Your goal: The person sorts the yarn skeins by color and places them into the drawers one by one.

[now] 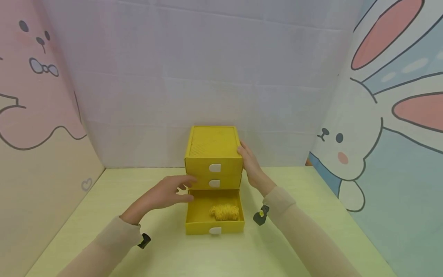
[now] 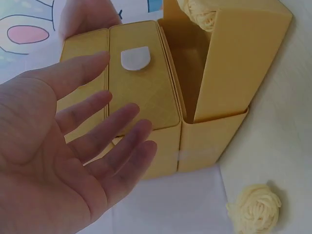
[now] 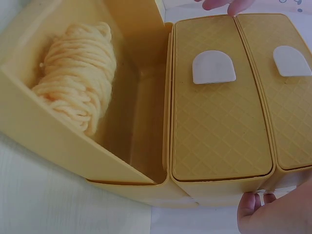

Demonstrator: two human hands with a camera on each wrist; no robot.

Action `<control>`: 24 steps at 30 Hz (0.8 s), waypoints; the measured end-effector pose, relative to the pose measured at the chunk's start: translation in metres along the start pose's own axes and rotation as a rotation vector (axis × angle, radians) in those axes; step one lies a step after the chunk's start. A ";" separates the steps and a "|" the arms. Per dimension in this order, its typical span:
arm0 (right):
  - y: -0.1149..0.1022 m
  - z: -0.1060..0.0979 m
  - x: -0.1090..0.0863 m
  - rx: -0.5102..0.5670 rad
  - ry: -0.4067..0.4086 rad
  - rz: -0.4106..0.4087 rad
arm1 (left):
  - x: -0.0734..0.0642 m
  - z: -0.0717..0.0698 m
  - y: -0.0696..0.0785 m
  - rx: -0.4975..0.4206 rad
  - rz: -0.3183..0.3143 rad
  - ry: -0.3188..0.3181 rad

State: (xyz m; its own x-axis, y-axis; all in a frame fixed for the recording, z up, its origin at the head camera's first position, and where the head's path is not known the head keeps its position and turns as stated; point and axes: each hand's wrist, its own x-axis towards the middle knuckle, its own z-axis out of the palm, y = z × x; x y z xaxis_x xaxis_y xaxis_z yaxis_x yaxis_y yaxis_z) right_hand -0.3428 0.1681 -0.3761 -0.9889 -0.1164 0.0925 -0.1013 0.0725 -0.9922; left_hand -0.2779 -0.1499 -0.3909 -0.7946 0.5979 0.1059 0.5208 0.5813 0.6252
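Observation:
A yellow drawer cabinet (image 1: 214, 142) with white tabs stands against the back cloth. Its bottom drawer (image 1: 199, 209) is pulled out; the two above it are closed. A bundle of yellow yarn (image 1: 225, 212) lies in the right part of that drawer, seen larger as the yarn bundle (image 3: 78, 78) in the right wrist view. My left hand (image 1: 169, 192) hovers by the cabinet's front left, fingers spread and slightly bent, holding nothing. My right hand (image 1: 252, 165) rests along the cabinet's right side near its top, fingers extended; some fingertips are hidden.
In the left wrist view, a second yarn ball (image 2: 256, 209) sits on the table beside the cabinet's left side. The pale table (image 1: 138, 184) meets a white cloth (image 1: 214, 77) behind. Printed cartoon panels (image 1: 398, 154) flank both sides.

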 end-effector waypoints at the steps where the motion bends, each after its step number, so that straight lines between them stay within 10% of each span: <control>1: 0.000 0.000 0.000 0.002 -0.001 -0.002 | -0.002 -0.001 -0.002 0.008 -0.005 0.009; 24: -0.002 0.001 -0.001 0.010 0.009 0.010 | -0.021 -0.012 -0.077 0.157 -0.185 0.095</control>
State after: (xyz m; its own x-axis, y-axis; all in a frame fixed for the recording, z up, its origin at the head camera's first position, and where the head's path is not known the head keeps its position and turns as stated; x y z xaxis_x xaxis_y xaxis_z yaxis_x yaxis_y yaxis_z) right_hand -0.3418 0.1671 -0.3747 -0.9908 -0.1070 0.0828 -0.0899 0.0636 -0.9939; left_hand -0.3050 -0.2132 -0.4321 -0.9024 0.4238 0.0775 0.4004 0.7587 0.5139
